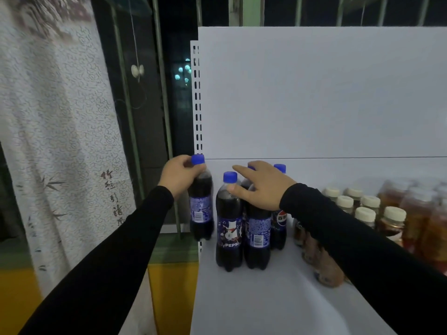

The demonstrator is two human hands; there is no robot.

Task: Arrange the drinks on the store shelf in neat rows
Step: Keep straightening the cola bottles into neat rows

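so the cola bottle (pixel 201 204) in the left hand (pixel 177 176), clasped round its neck under the blue cap, hangs blurred at the shelf's (pixel 266 303) left edge, just beside three standing cola bottles (pixel 251 223). the right hand (pixel 262 183) lies with fingers spread and loose over their shoulders, steadying rather than clasping. to seat this one well, i'd judge: lower it upright behind the front bottle (pixel 229 228), against the back panel (pixel 314 93), label turned forward, keeping the steadying hand on so nothing tips. the front label reads "pepsi"; another shows the pepsi roundel with chinese characters. right of them stand cream-capped tea bottles (pixel 367 211); a curtain (pixel 60 141) carries chinese writing
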